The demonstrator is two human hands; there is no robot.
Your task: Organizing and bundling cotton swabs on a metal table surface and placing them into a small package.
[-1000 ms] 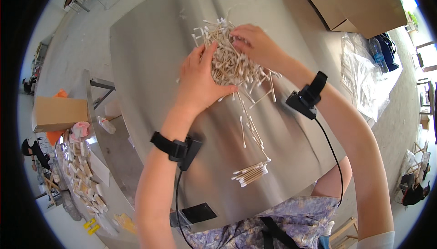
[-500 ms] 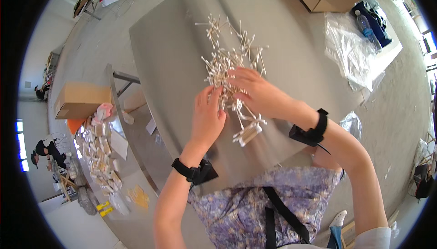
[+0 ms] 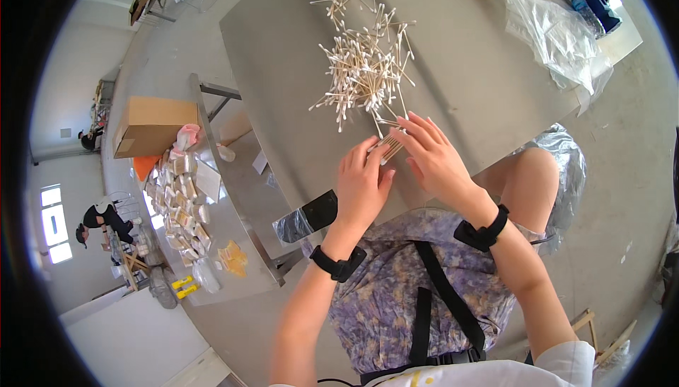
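Observation:
A loose heap of cotton swabs (image 3: 368, 68), white-tipped with pale sticks, lies tangled on the grey metal table (image 3: 283, 90). On its near side is a small, neatly aligned bundle of cotton swabs (image 3: 390, 149). My left hand (image 3: 362, 187) has its fingertips against the bundle's left end, thumb close by. From the other side, my right hand (image 3: 440, 168) curls its fingers over the bundle's far right end. Between them the two hands grip the bundle, and the fingers partly cover it.
Clear plastic bags (image 3: 555, 33) and a water bottle (image 3: 580, 5) sit at the far right. A black item (image 3: 318, 210) is at the table's near left edge. Lower left, another table carries many small packs (image 3: 184, 203) beside a cardboard box (image 3: 155, 125). A person (image 3: 106, 224) is far left.
Both hands have come out of the heap toward me and taken hold of the aligned bundle, which lay untouched before. My view has shifted, so the table appears higher.

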